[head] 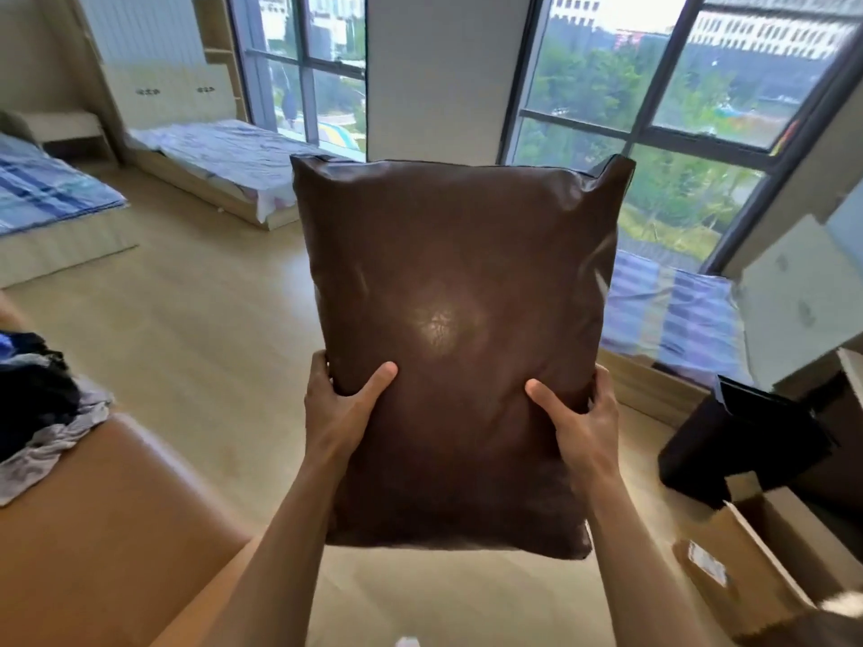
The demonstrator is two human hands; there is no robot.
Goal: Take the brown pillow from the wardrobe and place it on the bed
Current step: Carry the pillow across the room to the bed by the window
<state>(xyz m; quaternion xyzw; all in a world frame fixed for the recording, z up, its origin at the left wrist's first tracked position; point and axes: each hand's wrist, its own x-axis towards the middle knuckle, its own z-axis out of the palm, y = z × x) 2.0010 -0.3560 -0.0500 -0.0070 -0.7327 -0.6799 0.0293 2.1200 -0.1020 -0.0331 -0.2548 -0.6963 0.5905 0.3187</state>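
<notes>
A large brown leather-look pillow fills the centre of the head view, held upright in the air in front of me. My left hand grips its lower left edge, thumb on the front face. My right hand grips the lower right edge the same way. A bed with a pale blue-patterned sheet stands far back left by the window. Another bed with a blue striped sheet is at the left edge. A third striped mattress lies at the right, partly hidden behind the pillow. The wardrobe is not in view.
A brown sofa arm with a heap of clothes is at lower left. A dark box and an open cardboard box sit at lower right. A white cabinet stands at the right. Tall windows line the far wall. Light wooden floor lies between.
</notes>
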